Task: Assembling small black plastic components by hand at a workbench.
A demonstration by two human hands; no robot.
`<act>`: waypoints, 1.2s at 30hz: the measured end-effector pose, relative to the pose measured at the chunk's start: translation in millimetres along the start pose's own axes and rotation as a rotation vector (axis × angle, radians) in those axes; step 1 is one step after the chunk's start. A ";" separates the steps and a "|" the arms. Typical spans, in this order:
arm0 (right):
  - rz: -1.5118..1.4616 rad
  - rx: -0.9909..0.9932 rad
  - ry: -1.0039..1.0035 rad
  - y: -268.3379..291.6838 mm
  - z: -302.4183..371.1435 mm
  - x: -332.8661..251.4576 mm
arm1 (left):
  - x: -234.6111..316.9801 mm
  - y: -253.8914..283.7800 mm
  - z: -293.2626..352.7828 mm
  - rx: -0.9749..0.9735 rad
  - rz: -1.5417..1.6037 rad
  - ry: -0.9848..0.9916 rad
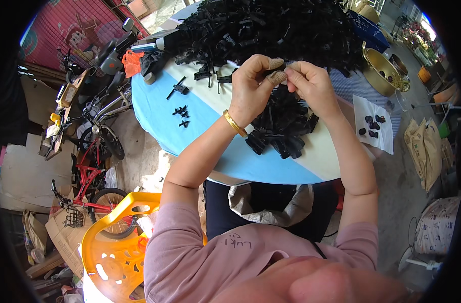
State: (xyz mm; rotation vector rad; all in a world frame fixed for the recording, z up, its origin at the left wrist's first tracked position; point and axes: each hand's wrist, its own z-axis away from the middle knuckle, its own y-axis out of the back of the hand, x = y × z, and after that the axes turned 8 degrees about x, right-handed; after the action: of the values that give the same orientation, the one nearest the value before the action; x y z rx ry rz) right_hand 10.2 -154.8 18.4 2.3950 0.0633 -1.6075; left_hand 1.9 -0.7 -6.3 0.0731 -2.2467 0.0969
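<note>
My left hand (254, 83) and my right hand (311, 86) meet above the round table, their thumbs and forefingers pinched together. A small black part (280, 68) shows between the fingertips, mostly hidden by them. Beige coverings wrap some fingertips, and a gold bangle (235, 123) circles my left wrist. Just below the hands lies a heap of black plastic pieces (281, 123), reaching toward the table's near edge. To the left, a branched black plastic piece (178, 88) and several small black bits (182, 115) rest on the blue and cream tablecloth (157, 113).
A large pile of black parts (270, 30) covers the table's far side. At right stand a brass-coloured pot (379, 70) and a white sheet (374, 108) bearing several dark pieces. An orange plastic chair (109, 252) is near my left side, with a red bicycle (91, 177) beyond.
</note>
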 end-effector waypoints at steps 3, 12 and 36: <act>0.008 0.005 -0.045 -1.4 1.4 -0.8 | -2.3 2.4 0.0 -0.005 -0.210 -0.181; -0.298 -0.089 -0.039 35.3 -22.3 19.2 | 21.0 33.1 -21.0 -0.447 0.012 0.209; 0.264 0.079 0.606 -8.1 -1.9 17.0 | -17.6 22.0 -22.0 -0.027 0.133 0.469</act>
State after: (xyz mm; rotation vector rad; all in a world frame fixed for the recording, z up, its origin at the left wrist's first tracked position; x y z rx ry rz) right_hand 17.1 -148.3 1.9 2.7237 -0.1989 -0.7502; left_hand 28.0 23.6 -7.2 -0.1050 -1.7816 0.1392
